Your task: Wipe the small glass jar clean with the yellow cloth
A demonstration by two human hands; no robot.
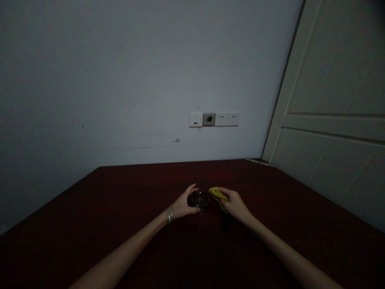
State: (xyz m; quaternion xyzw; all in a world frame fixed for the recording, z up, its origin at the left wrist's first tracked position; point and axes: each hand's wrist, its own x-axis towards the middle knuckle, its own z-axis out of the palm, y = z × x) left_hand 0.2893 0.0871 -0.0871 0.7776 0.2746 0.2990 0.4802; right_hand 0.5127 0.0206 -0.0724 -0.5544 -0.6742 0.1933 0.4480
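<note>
A small, clear glass vessel [201, 199] sits on the dark red tabletop, round in outline; the dim light hides whether it is a cup or a bowl. My left hand [184, 204], with bracelets at the wrist, curves around its left side, thumb in front and fingers behind. Just right of the glass, my right hand [235, 204] pinches a folded yellow cloth [217, 194]. One end of the cloth comes close to the glass's right side; whether they touch I cannot tell.
The table [144, 180] runs back to a pale wall [135, 80] with a row of sockets [227, 119]. A panelled door [331, 152] stands along the right side. A thin, light strip [260, 162] lies at the back right corner.
</note>
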